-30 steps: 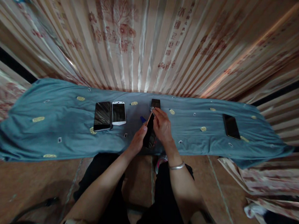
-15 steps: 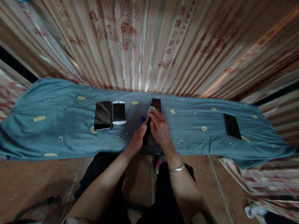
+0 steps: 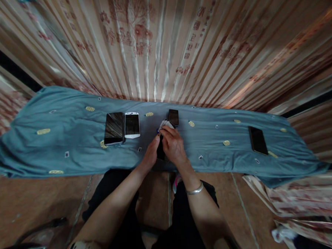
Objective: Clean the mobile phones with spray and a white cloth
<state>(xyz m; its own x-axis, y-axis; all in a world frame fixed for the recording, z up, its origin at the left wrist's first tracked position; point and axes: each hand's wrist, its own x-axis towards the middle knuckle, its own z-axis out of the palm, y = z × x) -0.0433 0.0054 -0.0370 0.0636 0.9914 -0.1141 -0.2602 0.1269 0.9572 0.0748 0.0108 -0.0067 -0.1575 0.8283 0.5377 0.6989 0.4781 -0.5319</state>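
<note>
My left hand [image 3: 151,152] grips the near left edge of a dark phone [image 3: 160,150], thumb along its side. My right hand [image 3: 174,145] lies over the same phone, its fingers closed on a crumpled whitish cloth [image 3: 165,123] at the far end. Much of the phone is hidden beneath the hands. Something small and blue shows by the fingertips, too covered to name. Just beyond the right hand, a small dark phone [image 3: 173,117] lies on the blue bedsheet-like cover [image 3: 83,143].
To the left, a large black phone or tablet [image 3: 114,128] lies beside a white-framed phone [image 3: 132,125]. Another black phone [image 3: 258,140] rests far to the right. Pleated curtains [image 3: 162,46] hang behind the covered table, and the tiled floor [image 3: 153,199] shows below its front edge.
My right hand has moved slightly left and nearer with the whitish cloth, uncovering more of the small dark phone. My left hand has shifted a little left.
</note>
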